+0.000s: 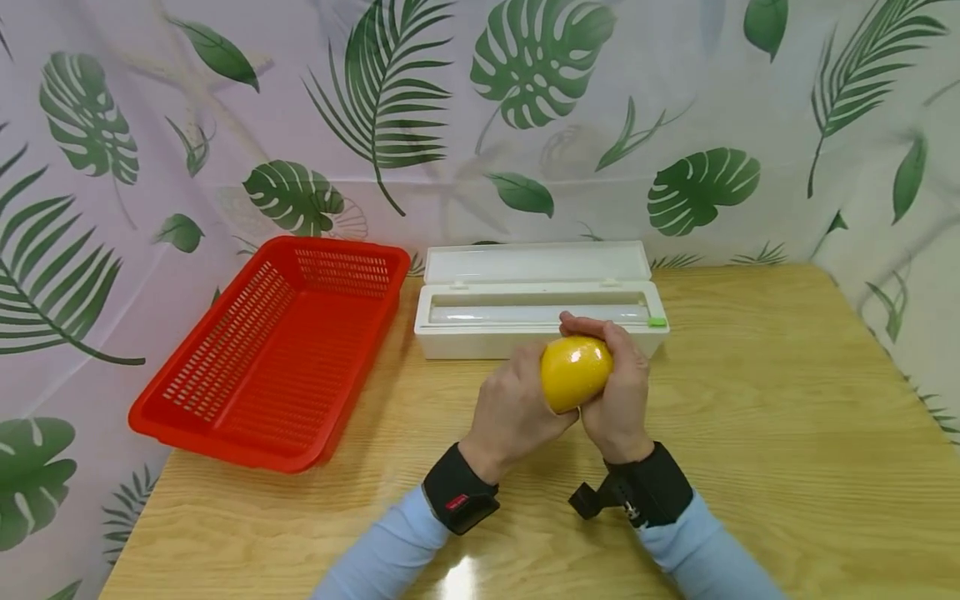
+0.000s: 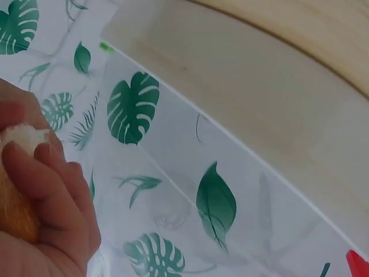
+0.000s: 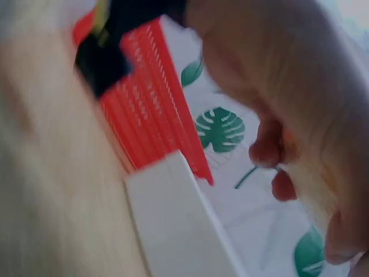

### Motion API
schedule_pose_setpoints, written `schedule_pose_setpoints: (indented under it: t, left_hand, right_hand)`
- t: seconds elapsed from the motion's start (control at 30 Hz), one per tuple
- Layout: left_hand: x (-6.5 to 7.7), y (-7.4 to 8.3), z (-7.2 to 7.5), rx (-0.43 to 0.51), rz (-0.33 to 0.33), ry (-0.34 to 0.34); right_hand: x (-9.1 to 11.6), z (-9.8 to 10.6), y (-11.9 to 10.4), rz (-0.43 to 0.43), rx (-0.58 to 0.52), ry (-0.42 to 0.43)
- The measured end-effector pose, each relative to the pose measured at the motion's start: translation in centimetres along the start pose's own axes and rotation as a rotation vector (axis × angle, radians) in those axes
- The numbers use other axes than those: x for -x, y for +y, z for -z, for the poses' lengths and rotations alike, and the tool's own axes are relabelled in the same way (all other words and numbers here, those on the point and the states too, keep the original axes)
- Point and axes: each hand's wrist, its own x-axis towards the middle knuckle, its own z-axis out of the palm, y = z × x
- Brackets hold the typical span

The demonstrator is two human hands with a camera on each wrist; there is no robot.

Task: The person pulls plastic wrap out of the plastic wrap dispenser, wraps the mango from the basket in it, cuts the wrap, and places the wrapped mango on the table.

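Both hands hold a smooth yellow fruit (image 1: 576, 373) between them, lifted in front of a white cling film dispenser (image 1: 480, 345). Clear plastic film wraps the fruit; its shine shows in the head view, and crinkled film (image 2: 26, 135) gathers at one end in the left wrist view. My left hand (image 1: 517, 408) curls round the fruit's left and lower side. From the right, my right hand (image 1: 621, 396) cups it, fingers reaching over the top. The palms and part of the fruit's underside are hidden.
The dispenser's lid (image 1: 536, 262) stands raised at the back, with a film roll (image 1: 495, 314) inside and a green slider (image 1: 657, 322) at its right end. A red plastic basket (image 1: 315, 454) sits at the left of the wooden table (image 1: 787, 433). Leaf-print cloth (image 1: 585, 158) hangs behind.
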Motion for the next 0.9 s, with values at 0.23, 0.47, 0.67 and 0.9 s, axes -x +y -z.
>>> schedule_pose_setpoints:
  t: [0.23,0.47,0.67,0.9]
  left_hand:
    - [1.4,0.2,-1.1,0.016,0.019,-0.044]
    - [1.9,0.2,-1.5,-0.028,0.005,-0.032]
    - [1.7,-0.2,-1.3,-0.016,-0.003,-0.116]
    - [1.0,-3.6,-0.9,0.22,0.134,-0.533]
  right_hand:
    - [0.7,0.8,0.4,-0.228,-0.143,-0.043]
    - [1.1,0.8,0.8,-0.224,-0.122,0.077]
    - [1.2,1.1,1.1,-0.249,-0.086,0.114]
    - [-0.2,4.4,1.3,-0.368,0.368,-0.191]
